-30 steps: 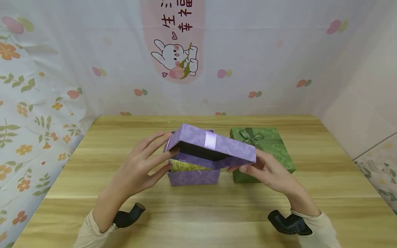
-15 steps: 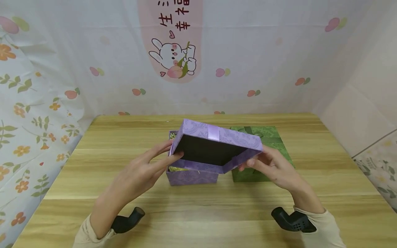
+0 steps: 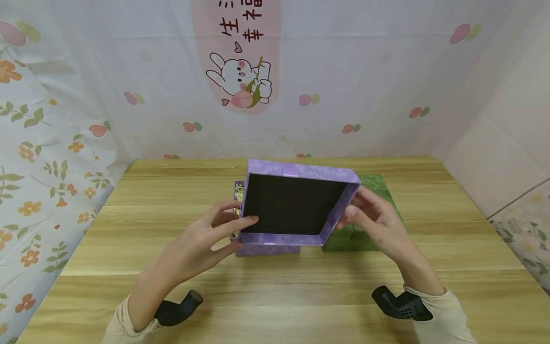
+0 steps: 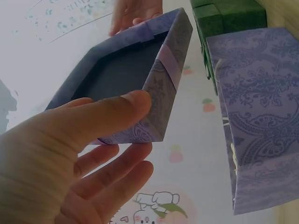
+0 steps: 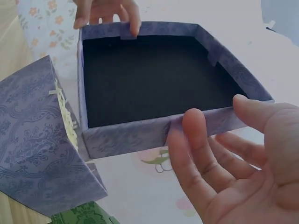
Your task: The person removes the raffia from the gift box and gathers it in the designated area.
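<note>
A purple patterned lid is held tilted above the table, its black inside turned toward the head camera. My left hand grips its left edge, with a finger over the rim and others behind. At the right edge, my right hand holds the wall between thumb and fingers. Below and behind the lid stands the purple box, mostly hidden, with pale yellow shreds showing at its left side. In the right wrist view, the box also shows shreds along its opening.
A green box with a ribbon stands right of the purple box, partly behind my right hand. The wooden table ends at a printed cloth at the back. Black devices are strapped at both wrists.
The lid has tipped further, so that its black inside faces the head camera more fully. It covers more of the purple box. Both hands have kept their hold on it.
</note>
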### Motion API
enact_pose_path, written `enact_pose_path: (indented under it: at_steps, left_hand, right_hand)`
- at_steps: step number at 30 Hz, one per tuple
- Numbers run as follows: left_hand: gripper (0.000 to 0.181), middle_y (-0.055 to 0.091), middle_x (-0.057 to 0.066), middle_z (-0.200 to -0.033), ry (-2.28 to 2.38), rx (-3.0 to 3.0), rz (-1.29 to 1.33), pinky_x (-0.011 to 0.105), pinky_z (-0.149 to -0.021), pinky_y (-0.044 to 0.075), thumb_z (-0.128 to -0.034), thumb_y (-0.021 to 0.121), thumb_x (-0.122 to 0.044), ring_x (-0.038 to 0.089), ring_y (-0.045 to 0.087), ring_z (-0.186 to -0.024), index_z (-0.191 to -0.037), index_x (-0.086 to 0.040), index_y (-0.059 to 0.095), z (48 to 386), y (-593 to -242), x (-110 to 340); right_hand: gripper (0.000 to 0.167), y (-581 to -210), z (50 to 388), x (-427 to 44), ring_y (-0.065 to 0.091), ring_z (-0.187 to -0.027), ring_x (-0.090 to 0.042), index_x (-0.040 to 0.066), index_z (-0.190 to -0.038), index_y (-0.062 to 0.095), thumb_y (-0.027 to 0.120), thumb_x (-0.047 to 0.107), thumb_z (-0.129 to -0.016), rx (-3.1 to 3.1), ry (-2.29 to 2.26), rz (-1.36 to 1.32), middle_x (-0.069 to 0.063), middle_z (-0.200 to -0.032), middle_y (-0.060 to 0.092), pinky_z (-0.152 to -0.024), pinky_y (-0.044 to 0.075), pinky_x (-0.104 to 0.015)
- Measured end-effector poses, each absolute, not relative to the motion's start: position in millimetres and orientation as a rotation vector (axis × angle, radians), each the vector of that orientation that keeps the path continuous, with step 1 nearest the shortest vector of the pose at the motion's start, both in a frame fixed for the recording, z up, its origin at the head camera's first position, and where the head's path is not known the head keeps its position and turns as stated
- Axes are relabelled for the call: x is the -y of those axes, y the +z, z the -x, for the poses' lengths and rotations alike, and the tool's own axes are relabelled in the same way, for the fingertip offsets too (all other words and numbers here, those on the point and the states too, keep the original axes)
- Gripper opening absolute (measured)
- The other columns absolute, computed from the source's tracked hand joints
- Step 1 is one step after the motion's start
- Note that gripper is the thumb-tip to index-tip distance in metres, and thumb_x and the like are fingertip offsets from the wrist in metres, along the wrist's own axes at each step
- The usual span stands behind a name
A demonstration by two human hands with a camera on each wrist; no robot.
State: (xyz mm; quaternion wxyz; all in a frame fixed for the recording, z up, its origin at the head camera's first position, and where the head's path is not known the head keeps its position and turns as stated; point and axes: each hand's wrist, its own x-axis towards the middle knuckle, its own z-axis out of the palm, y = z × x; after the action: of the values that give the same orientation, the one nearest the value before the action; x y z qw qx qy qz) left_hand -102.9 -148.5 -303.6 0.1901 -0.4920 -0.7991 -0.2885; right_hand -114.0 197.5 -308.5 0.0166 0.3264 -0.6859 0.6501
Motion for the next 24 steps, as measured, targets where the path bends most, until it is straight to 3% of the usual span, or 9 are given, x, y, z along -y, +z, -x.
enact_pose_path:
  at_steps: [3, 6, 8, 11, 15, 24]
  left_hand:
    - [0.044, 0.045, 0.014, -0.126, -0.886, 2.223, 1.377, 0.021, -0.068, 0.049, -0.0855, 0.068, -0.014, 0.019, 0.058, -0.090, -0.127, -0.012, 0.056, 103.7, -304.7, 149.4]
    - [0.039, 0.047, 0.013, -0.123, -0.976, 2.213, 1.343, 0.019, -0.070, 0.047, -0.0900, 0.060, -0.026, 0.020, 0.057, -0.089, -0.126, -0.011, 0.057, 103.5, -305.3, 149.5]
    - [0.043, 0.048, 0.012, -0.121, -1.040, 2.216, 1.310, 0.019, -0.072, 0.048, -0.0860, 0.067, -0.024, 0.019, 0.058, -0.089, -0.126, -0.011, 0.057, 102.6, -305.0, 149.3]
    - [0.056, 0.048, 0.013, -0.122, -1.142, 2.215, 1.273, 0.023, -0.076, 0.051, -0.0739, 0.079, -0.009, 0.020, 0.059, -0.091, -0.126, -0.006, 0.057, 101.2, -304.9, 149.0]
    - [0.070, 0.047, 0.013, -0.123, -1.259, 2.221, 1.235, 0.030, -0.076, 0.053, -0.0632, 0.081, 0.007, 0.023, 0.061, -0.093, -0.127, -0.003, 0.055, 100.1, -304.7, 149.1]
    - [0.066, 0.048, 0.009, -0.119, -1.441, 2.320, 1.167, 0.031, -0.076, 0.054, -0.0694, 0.078, 0.005, 0.023, 0.060, -0.096, -0.130, -0.004, 0.052, 100.7, -303.2, 154.2]
  right_hand:
    - [0.043, -307.3, 114.4, -195.2, 0.060, -0.068, -0.024, -0.006, -0.134, 0.041, 0.044, -0.013, -0.092, 2.090, 1.988, -1.016, -0.015, -0.105, 0.062, -0.056, 0.053, -0.034]
    - [0.050, -307.0, 113.6, -192.3, 0.059, -0.069, -0.021, -0.003, -0.137, 0.040, 0.049, -0.014, -0.089, 2.126, 1.870, -0.975, -0.011, -0.110, 0.063, -0.049, 0.050, -0.032]
    - [0.057, -306.9, 112.4, -190.6, 0.061, -0.077, -0.019, 0.002, -0.141, 0.038, 0.053, -0.013, -0.088, 2.183, 1.769, -0.946, -0.010, -0.115, 0.062, -0.049, 0.050, -0.032]
    - [0.069, -306.8, 110.6, -188.6, 0.060, -0.090, -0.017, 0.011, -0.147, 0.030, 0.055, -0.011, -0.087, 2.286, 1.629, -0.928, -0.011, -0.119, 0.060, -0.054, 0.053, -0.033]
    - [0.077, -307.6, 109.1, -188.0, 0.056, -0.105, -0.016, 0.016, -0.150, 0.021, 0.057, -0.010, -0.087, 2.360, 1.594, -0.975, -0.016, -0.127, 0.054, -0.062, 0.055, -0.036]
    - [0.078, -310.0, 108.3, -189.3, 0.054, -0.112, -0.014, 0.018, -0.150, 0.021, 0.060, -0.006, -0.087, 2.478, 1.580, -1.039, -0.014, -0.140, 0.041, -0.066, 0.056, -0.035]
